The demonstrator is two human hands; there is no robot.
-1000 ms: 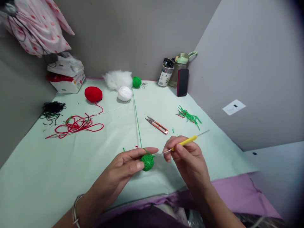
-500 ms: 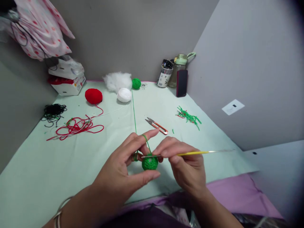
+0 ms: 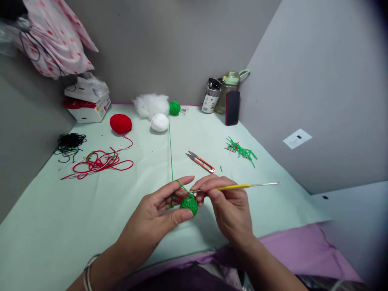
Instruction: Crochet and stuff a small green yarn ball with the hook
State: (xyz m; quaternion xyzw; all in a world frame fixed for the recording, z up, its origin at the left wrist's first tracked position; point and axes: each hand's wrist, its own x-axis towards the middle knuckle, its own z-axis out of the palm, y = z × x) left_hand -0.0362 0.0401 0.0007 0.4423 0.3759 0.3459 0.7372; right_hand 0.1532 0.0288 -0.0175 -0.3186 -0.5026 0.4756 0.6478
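Observation:
Between thumb and fingers, my left hand (image 3: 160, 210) grips a small round green crochet piece (image 3: 188, 205). Green yarn (image 3: 171, 149) loops over the left index finger and runs back to a green yarn ball (image 3: 174, 108) at the rear of the table. My right hand (image 3: 228, 206) is closed around the yellow grip of a crochet hook (image 3: 236, 187). The hook's left tip lies at the top of the green piece, by the yarn; the fingers partly hide the exact stitch. Its other metal end points right.
Orange thread snips (image 3: 201, 162) lie beyond my hands. Green yarn scraps (image 3: 241, 150) are at right, a tangled red strand (image 3: 101, 163) and black yarn (image 3: 71, 144) at left. Behind are a red ball (image 3: 121, 123), a white ball (image 3: 159, 122), fluffy stuffing (image 3: 150, 105), a phone (image 3: 232, 108) and a bottle (image 3: 227, 91).
The green piece has tilted and shifted slightly left in my left hand, whose index finger is lower. My right hand and the hook have moved left, the hook's right end tipping up.

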